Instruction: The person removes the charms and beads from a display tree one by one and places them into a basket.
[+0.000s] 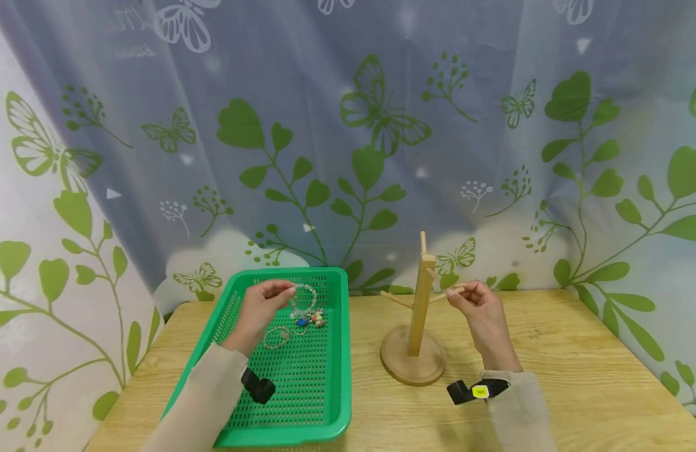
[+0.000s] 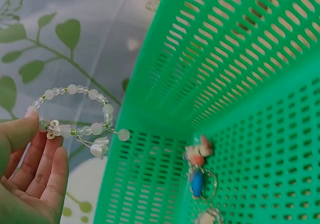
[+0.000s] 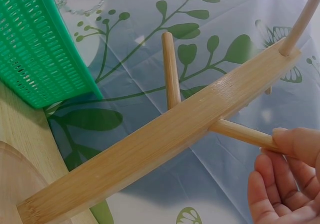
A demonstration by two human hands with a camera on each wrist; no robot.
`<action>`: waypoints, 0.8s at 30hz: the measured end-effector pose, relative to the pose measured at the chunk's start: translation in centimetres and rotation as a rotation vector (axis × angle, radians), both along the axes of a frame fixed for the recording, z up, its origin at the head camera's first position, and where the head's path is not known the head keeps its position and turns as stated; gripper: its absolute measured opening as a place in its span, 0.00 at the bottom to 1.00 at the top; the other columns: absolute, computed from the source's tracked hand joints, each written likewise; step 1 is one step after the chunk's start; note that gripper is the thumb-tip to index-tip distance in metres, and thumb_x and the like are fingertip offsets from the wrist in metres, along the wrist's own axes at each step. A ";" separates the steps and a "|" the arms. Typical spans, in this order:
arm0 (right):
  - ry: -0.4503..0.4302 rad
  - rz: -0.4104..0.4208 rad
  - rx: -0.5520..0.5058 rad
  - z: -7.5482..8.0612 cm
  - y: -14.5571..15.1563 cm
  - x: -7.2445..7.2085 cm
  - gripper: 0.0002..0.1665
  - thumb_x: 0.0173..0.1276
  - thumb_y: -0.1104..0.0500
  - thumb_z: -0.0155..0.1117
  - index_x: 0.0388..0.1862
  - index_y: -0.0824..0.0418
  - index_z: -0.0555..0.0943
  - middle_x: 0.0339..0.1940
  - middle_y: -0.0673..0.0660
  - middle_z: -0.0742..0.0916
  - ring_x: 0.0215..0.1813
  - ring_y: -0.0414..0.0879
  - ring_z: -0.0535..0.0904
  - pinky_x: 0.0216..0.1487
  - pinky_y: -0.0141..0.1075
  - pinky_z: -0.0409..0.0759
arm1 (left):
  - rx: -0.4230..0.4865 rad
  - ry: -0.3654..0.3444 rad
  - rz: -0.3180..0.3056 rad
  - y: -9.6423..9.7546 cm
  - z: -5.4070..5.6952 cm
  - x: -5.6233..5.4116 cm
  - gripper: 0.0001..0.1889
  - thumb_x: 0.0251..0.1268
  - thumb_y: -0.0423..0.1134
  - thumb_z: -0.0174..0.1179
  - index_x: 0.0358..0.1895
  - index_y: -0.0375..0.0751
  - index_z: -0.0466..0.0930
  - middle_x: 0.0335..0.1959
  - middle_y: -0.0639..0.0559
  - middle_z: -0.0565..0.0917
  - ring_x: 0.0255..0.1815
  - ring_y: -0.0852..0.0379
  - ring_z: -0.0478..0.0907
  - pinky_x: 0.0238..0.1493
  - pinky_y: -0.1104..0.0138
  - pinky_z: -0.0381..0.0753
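Over the green basket, my left hand pinches a beaded bracelet between thumb and fingers. The bracelet has pale, clear and light green beads, with a white flower charm dangling from it. To the right, a wooden rack stands upright on a round base, with pegs sticking out of its post. My right hand pinches the end of the rack's right-hand peg with thumb and forefinger, the other fingers curled below.
The green basket stands left of the rack. In it lie another bracelet and a keyring with a blue charm and a small figure. A patterned curtain hangs behind the wooden table.
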State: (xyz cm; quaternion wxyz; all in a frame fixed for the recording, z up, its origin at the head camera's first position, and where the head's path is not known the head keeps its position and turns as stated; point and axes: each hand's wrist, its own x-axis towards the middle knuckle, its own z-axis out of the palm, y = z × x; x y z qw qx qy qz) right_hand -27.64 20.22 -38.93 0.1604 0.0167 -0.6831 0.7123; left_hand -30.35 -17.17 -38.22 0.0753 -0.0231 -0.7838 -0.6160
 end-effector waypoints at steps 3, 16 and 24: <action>0.005 0.004 -0.016 0.0 0.0 0.0 0.09 0.62 0.67 0.65 0.35 0.64 0.73 0.27 0.44 0.81 0.33 0.36 0.78 0.42 0.28 0.79 | -0.020 -0.017 0.006 -0.3 -0.4 -0.2 0.13 0.64 0.38 0.61 0.47 0.34 0.82 0.42 0.45 0.84 0.46 0.46 0.79 0.41 0.68 0.80; 0.007 -0.001 -0.020 -0.1 0.1 -0.1 0.08 0.62 0.67 0.65 0.34 0.63 0.73 0.28 0.45 0.81 0.32 0.37 0.78 0.40 0.27 0.79 | -0.073 -0.092 -0.012 -1.6 -1.9 -1.3 0.13 0.64 0.38 0.61 0.48 0.35 0.82 0.43 0.43 0.83 0.43 0.49 0.80 0.50 0.54 0.79; 0.016 -0.001 -0.024 -0.2 0.2 -0.1 0.08 0.63 0.68 0.64 0.34 0.64 0.73 0.28 0.44 0.81 0.32 0.37 0.77 0.41 0.28 0.79 | -0.067 -0.128 -0.065 -2.5 -2.6 -2.0 0.14 0.65 0.37 0.60 0.49 0.32 0.80 0.49 0.37 0.81 0.47 0.44 0.78 0.54 0.52 0.76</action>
